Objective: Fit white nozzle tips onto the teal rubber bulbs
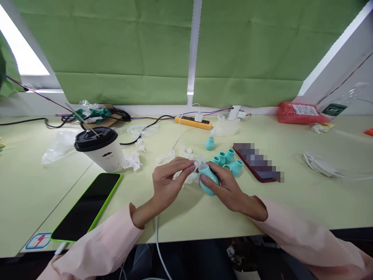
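Near the middle of the table, my right hand (225,186) is wrapped round a teal bulb (208,179), which is tilted with a clear plastic piece (201,160) at its top. The fingertips of my left hand (171,179) pinch a small whitish piece (196,164) against that clear part. Several teal bulbs with open mouths (235,168) lie just beyond my right hand. Farther back stands another teal bulb (210,144) with a clear tip. Small clear and white pieces (190,178) lie around my left fingers, partly hidden by them.
A lidded paper cup (109,155) and a green-edged phone (87,208) are on the left. A red-edged phone (256,163) lies right of the bulbs. Behind are a yellow power strip (193,122), black cables (121,113) and a red package (301,113). A white cable coil (322,165) lies right.
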Demonstrator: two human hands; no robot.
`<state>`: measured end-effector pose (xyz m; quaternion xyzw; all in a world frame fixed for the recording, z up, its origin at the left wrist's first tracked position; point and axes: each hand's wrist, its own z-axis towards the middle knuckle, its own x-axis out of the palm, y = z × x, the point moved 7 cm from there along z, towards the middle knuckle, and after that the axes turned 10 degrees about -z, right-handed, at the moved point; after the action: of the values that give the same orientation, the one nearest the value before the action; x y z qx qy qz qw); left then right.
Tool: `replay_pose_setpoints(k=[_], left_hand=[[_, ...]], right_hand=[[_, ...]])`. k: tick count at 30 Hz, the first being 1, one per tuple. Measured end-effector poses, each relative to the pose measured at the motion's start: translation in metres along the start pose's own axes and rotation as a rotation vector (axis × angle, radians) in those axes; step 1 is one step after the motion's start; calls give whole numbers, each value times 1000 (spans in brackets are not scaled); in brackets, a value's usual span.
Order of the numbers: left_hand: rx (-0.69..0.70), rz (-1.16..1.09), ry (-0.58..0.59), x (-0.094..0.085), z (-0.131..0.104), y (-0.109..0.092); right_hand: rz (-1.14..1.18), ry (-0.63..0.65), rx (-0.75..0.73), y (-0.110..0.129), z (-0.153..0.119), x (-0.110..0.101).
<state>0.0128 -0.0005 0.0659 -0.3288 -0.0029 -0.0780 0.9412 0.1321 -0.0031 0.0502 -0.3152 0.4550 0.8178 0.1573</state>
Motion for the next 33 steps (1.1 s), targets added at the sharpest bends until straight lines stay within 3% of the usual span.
replay_pose_setpoints(k=[7,11,17,21,24,28,33], left_hand=[[170,210,16,4,-4,-12],[152,282,53,5,-2,-11],[-116,208,111,5,-1,3],[-449,-43,97,6,-1,17],[-633,-270,151,11,-1,24],[-730,-535,191,15,-1,30],[-768,-658,214,18,-3,34]], right_hand=[[-36,-51,11,0,-1,-1],[-34,-34,17,0,0,-1],[86,-14,62,-5,1,0],[324,73,125,-10,2,6],[513,169,146,-10,4,11],[698,254,185,-10,4,17],[810,300,211,-11,4,21]])
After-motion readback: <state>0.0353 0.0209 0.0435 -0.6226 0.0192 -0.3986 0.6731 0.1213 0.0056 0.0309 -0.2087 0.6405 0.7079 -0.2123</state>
